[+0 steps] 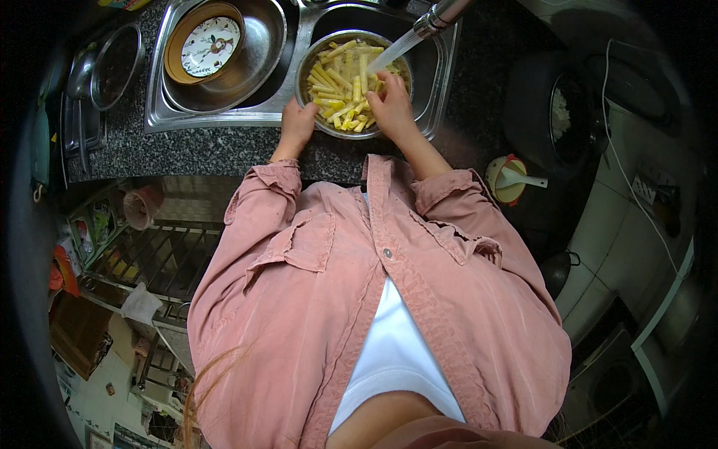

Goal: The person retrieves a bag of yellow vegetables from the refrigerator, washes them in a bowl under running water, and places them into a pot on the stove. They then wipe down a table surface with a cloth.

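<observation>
A round metal bowl [411, 84] stands in the right basin of a steel double sink [359, 15]. Yellow-green cut vegetable sticks [336, 92] fill it, wet and partly under water. From the faucet [435, 21] a stream of water runs into the bowl's right side. My left hand [297, 120] grips the near-left rim, thumb toward the inside. My right hand [392, 106] reaches over the right rim, fingers bent among the sticks; whether they hold any is unclear.
A large steel basin [263, 62] in the left sink holds a tan bowl [174, 56] and a flower-patterned dish [210, 47]. A glass lid [116, 66] lies left on the granite counter [224, 154]. On the right are a cup with a white spoon [513, 178] and a dark cooker with rice [561, 115].
</observation>
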Tool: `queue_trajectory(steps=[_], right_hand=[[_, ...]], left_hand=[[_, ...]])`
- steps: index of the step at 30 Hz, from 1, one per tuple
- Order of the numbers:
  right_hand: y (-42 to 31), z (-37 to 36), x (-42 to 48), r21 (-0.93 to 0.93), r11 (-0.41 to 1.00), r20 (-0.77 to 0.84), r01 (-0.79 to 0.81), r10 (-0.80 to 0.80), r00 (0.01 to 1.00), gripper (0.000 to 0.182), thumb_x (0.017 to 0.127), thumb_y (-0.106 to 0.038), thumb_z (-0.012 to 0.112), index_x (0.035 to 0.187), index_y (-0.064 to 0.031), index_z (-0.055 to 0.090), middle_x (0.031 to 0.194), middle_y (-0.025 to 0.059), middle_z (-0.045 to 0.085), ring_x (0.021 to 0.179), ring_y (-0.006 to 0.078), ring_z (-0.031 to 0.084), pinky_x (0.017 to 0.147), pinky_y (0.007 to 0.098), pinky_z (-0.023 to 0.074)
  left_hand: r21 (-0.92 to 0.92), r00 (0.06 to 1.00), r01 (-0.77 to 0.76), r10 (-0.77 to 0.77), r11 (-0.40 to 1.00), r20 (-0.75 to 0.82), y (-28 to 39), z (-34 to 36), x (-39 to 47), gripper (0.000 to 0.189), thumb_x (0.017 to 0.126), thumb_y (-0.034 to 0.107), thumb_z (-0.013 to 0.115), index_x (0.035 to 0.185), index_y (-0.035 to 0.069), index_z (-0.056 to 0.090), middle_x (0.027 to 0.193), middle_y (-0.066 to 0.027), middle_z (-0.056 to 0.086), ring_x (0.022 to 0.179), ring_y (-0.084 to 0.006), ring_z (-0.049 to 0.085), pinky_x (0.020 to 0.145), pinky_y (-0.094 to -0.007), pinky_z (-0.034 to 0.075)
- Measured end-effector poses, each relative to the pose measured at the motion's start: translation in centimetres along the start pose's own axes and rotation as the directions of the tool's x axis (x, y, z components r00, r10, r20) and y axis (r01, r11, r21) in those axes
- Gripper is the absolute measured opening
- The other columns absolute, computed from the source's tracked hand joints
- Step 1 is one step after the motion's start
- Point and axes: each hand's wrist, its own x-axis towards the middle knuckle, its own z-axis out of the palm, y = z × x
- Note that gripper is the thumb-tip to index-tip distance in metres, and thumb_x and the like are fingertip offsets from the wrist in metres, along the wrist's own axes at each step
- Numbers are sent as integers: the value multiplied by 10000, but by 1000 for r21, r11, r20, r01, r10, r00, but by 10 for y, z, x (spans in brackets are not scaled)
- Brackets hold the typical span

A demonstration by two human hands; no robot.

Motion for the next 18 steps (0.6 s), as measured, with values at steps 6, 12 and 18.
queue_trajectory(steps=[6,12,18], right_hand=[[-15,3,-8,-439,764,311,472,-364,878,419,729,-247,658,1131,-154,583,1226,114,506,1145,288,469,1014,507,280],[-12,15,5,-610,662,327,435,-289,900,485,705,-205,681,1173,-178,553,1334,111,421,1247,331,366,1023,459,292],[-6,-9,15,-445,621,439,645,-476,762,435,705,-68,601,1124,-183,584,1334,107,440,1120,343,495,923,448,400]], left_hand=[[-22,1000,-11,12,1000,19,5,1,-1,309,756,74,504,1028,-50,584,962,-95,644,867,-167,593,787,-285,461],[-8,1000,-22,22,1000,-19,9,2,-2,316,758,67,499,1039,-54,575,976,-101,640,880,-178,595,798,-287,461],[-3,999,-7,7,1000,37,-3,-1,1,335,763,63,490,1069,-52,568,1002,-103,636,908,-180,594,813,-286,459]])
